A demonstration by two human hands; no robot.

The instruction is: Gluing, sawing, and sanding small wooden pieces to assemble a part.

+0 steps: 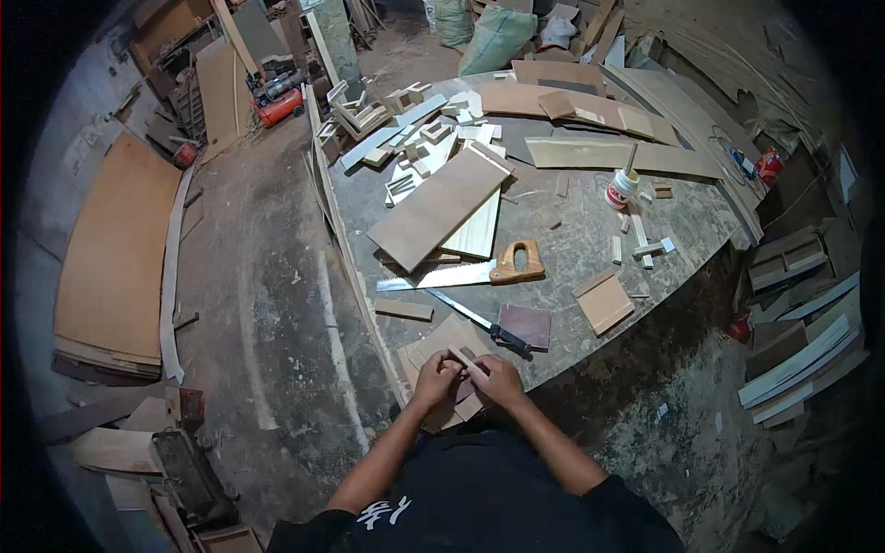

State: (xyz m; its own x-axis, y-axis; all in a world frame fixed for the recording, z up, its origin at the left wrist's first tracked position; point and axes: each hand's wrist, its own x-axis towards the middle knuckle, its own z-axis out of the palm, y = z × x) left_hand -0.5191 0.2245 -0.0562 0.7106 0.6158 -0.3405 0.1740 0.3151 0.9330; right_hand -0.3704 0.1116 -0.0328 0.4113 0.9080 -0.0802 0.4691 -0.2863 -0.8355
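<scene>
Close to my body, at the near edge of the table, my left hand (pixel 436 379) and my right hand (pixel 499 380) are closed on a small wooden strip (pixel 465 358), one at each end. Under them lies a light brown board (pixel 419 355), with a dark reddish-brown piece partly hidden by my fingers. Just beyond my right hand lie a knife-like tool with a black handle (pixel 510 340) and a long thin blade, and a flat dark reddish-brown square (pixel 526 326). Farther off is a handsaw (pixel 461 275) with a wooden handle. A short wood block (pixel 404 311) sits to its near left.
A large brown panel (pixel 442 207) rests over wood offcuts mid-table. Frame-like wood pieces (pixel 359 115) pile up at the far left. A white glue tub (pixel 620 189) stands right of centre. Nearer, a small board (pixel 603 302) lies by the right edge. A red compressor (pixel 279 106) is on the floor.
</scene>
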